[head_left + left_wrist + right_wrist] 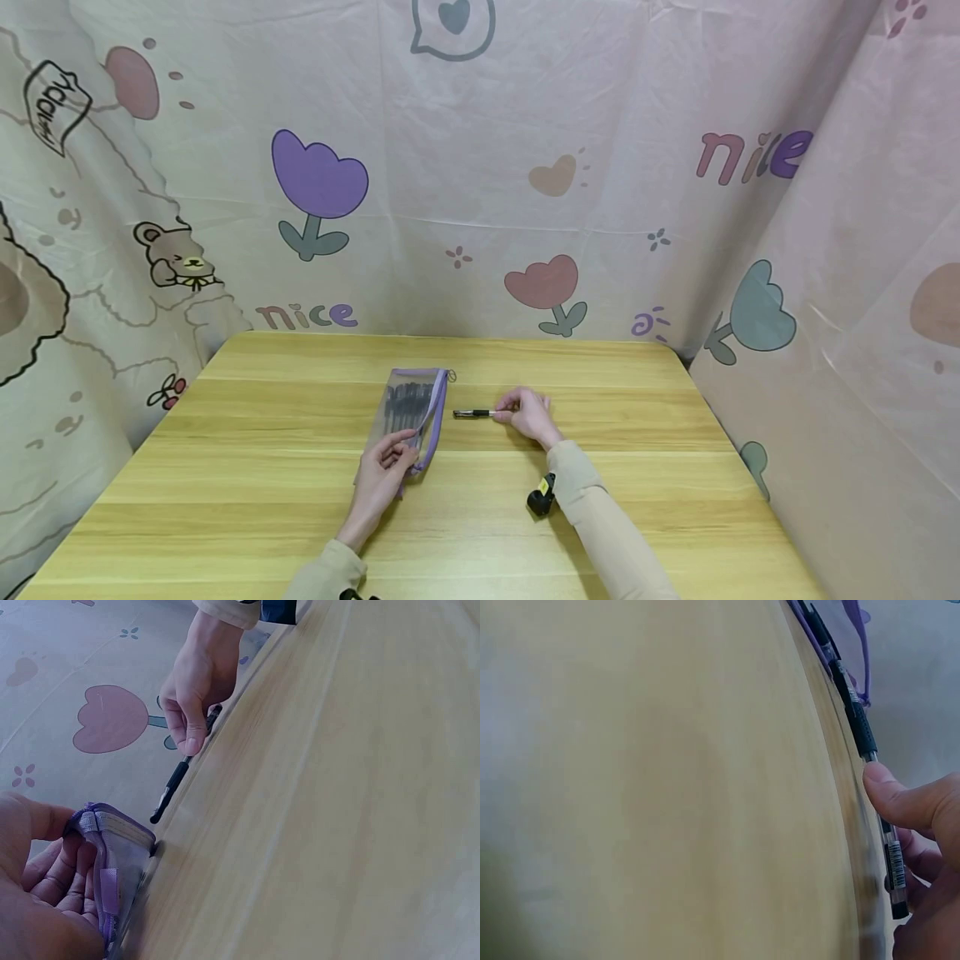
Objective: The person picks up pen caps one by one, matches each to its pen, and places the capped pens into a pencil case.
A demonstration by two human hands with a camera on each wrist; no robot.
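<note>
A see-through pouch [378, 423] with a purple zipper edge lies on the table, its opening facing right. Several dark pens [409, 407] show through it. My left hand [384, 473] pinches the near part of the opening's edge between thumb and fingers, holding it apart, as the left wrist view shows on the purple zipper band [124, 825]. To the right of the pouch, my right hand [527, 414] pinches a black-gripped clear gel pen [472, 413] near its middle. The pen's tip points left at the opening; in the right wrist view its barcode label [897, 864] shows below the thumb.
The wooden table [600, 525] runs back to a patterned cloth [450, 250] hung behind it and at both sides. A black camera [541, 497] sits at the right wrist. A small zipper-pull ring [452, 376] sticks out at the pouch's far corner.
</note>
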